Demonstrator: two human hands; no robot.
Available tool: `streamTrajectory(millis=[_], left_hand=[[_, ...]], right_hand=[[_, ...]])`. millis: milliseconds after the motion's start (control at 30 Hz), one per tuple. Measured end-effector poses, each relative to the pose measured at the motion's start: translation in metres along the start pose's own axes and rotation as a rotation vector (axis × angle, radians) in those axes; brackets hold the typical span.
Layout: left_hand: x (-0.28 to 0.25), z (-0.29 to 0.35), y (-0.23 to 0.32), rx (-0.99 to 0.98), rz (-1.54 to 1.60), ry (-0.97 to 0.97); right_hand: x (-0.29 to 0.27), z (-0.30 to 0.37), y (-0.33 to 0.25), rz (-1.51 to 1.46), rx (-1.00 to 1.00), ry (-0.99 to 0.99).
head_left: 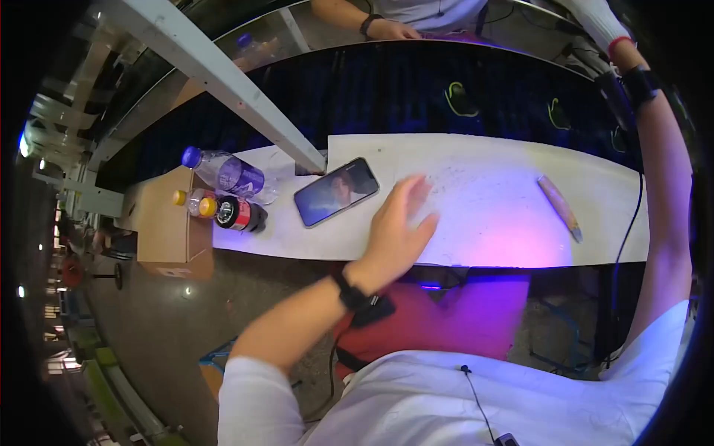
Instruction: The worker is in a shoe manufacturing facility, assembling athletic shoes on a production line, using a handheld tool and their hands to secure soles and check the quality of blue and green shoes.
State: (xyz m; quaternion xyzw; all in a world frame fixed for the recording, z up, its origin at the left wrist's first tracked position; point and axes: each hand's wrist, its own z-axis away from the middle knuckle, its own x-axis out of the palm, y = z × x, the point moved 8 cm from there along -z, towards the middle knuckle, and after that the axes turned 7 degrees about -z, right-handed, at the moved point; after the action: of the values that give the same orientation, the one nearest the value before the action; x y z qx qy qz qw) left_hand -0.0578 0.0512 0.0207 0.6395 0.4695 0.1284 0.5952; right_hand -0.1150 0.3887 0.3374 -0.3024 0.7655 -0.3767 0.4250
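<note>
My left hand is bare and hovers over the white work surface, its thumb apart from the fingers. It looks empty, and its fingertips are slightly blurred. Just left of it lies a smartphone with its screen lit. My right arm reaches far up along the right side. The right hand wears a white glove with a red cuff and is at the top edge, its fingers out of sight. A slim, pointed, pale stick-like tool lies on the right part of the surface.
Bottles stand or lie at left: a clear one with a purple label, a dark one and a small yellow-capped one. A cardboard box is beside them. Beyond runs a dark conveyor belt carrying yellow-green looped pieces. A metal post slants across; another person sits opposite.
</note>
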Motion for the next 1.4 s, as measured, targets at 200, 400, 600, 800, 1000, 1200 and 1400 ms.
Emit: streamTrajectory(millis=[200, 400, 600, 800, 1000, 1200, 1400], left_hand=[[0.004, -0.192, -0.017, -0.429, -0.244, 0.137], [0.018, -0.243, -0.108, -0.83, -0.194, 0.233], [0.027, -0.196, -0.058, -0.743, 0.776, -0.063], [0.006, -0.015, 0.015, -0.931, 1.034, -0.321], [-0.037, 0.021, 0.078, 0.159, -0.653, 0.001], [-0.015, -0.001, 0.103, 0.259, -0.738, -0.082], [0.035, -0.056, 0.073, -0.014, -0.706, -0.384]], right_hand=[[-0.009, -0.04, 0.045, -0.267, -0.207, -0.266], [0.003, 0.006, -0.026, 0.391, -0.235, 0.062], [-0.012, 0.01, -0.021, 0.481, -0.275, 0.077], [-0.024, 0.005, -0.027, 0.609, -0.331, 0.231], [0.035, 0.086, -0.068, 0.458, -0.832, 0.317], [0.027, 0.253, -0.084, 0.197, -0.684, 0.033], [0.027, 0.31, 0.01, 0.262, 0.051, -0.033]])
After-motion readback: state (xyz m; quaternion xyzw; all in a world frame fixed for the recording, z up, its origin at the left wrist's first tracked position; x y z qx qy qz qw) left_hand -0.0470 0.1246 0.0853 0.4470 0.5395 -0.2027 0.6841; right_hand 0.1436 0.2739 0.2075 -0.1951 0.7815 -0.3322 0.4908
